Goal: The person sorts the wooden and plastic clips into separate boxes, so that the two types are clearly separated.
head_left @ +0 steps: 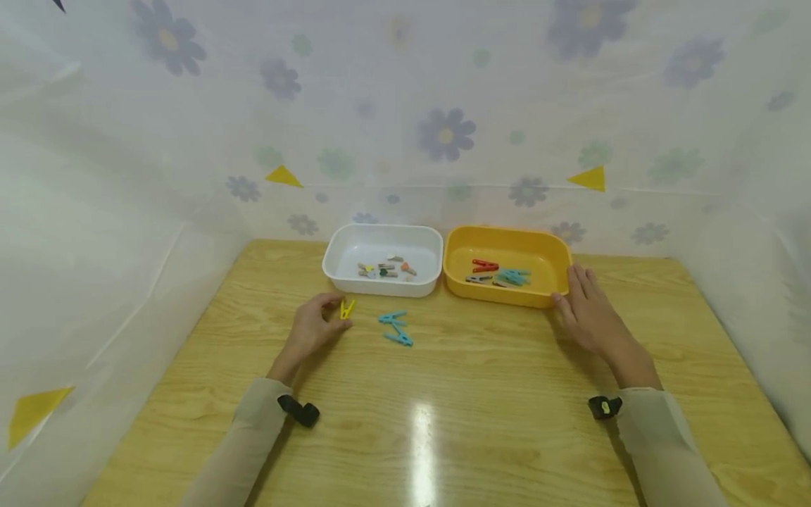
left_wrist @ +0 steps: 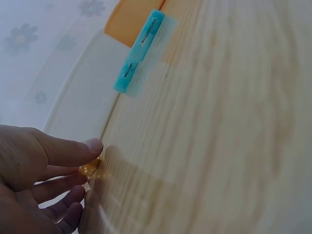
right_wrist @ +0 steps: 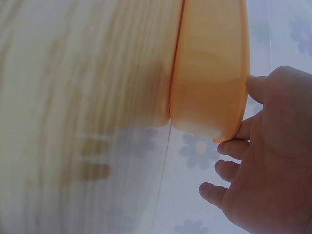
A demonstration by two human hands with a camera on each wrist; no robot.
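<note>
My left hand (head_left: pixel 313 325) pinches a small yellow clothespin (head_left: pixel 347 310) between thumb and fingers, just in front of the white tray (head_left: pixel 383 289). In the left wrist view, only a bit of that clothespin (left_wrist: pixel 89 167) shows past the thumb. Two blue clothespins (head_left: pixel 399 339) lie on the table to its right, close together. My right hand (head_left: pixel 594 317) rests against the right end of the orange-yellow tray (head_left: pixel 500 294), thumb at the near corner and fingers extended along the side. The right wrist view shows the thumb touching this tray's rim (right_wrist: pixel 245 58).
Several small wooden clips with coloured decorations (head_left: pixel 386 271) lie in the white tray. The orange-yellow tray holds a red clothespin (head_left: pixel 485 265), several blue ones (head_left: pixel 513 277) and a greyish one (head_left: pixel 479 279). Behind the trays hangs a flowered curtain (head_left: pixel 393 141), at the wooden table's (head_left: pixel 355 422) far edge.
</note>
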